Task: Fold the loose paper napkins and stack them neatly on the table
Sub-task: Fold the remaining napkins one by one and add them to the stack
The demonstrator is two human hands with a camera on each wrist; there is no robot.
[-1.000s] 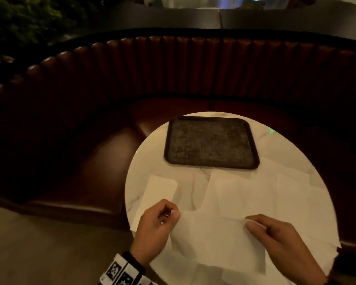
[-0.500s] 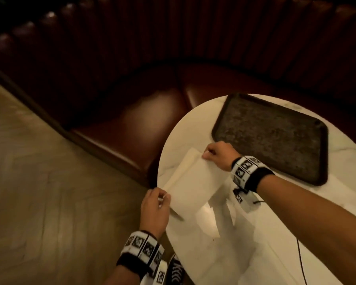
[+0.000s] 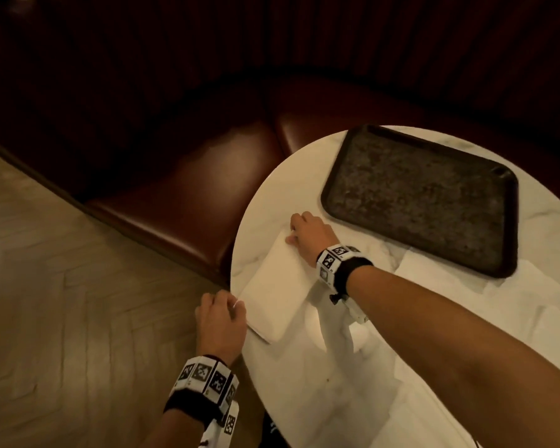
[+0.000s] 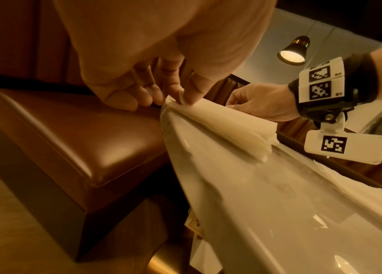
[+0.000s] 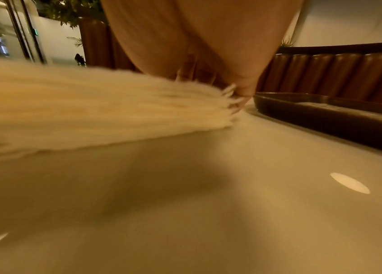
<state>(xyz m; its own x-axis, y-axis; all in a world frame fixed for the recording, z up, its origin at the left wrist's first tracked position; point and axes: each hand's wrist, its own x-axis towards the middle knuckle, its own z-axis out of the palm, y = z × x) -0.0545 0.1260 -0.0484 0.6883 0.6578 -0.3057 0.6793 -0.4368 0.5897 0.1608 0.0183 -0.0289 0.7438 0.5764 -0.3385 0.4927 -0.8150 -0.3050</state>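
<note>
To the left of both hands lay the herringbone wood floor (image 3: pixel 62 302) and the red-brown leather bench seat (image 3: pixel 188 202), which curved round behind the table.

The left hand (image 3: pixel 219 321) hovered at the near-left edge of the round white table (image 3: pixel 353 399), its fingers curled, thumb and forefinger pinching the near corner of the folded napkin (image 3: pixel 277 289). The left wrist view showed that pinch plainly: the fingertips (image 4: pixel 192 94) closed on a fanned corner of paper layers (image 4: pixel 220 126) right at the table's rim.

Between the two hands stretched the folded napkin, a white rectangle lying flat on the tabletop, set at a slant, one end at the left hand and the other under the right.

The right hand (image 3: pixel 311 236) rested on the napkin's far corner, fingers bent, gripping or pressing the paper there (from the right wrist view, blurred, I cannot tell which). That view showed only frayed paper edges (image 5: pixel 115 109) meeting the fingers (image 5: pixel 241 96).

Under and to the right of the right forearm, loose unfolded napkins (image 3: pixel 450 286) lay spread over the table, overlapping one another. Beyond the right hand, just beside its knuckles, sat a dark rectangular tray (image 3: pixel 421 202), touching the loose sheets along its near edge.
</note>
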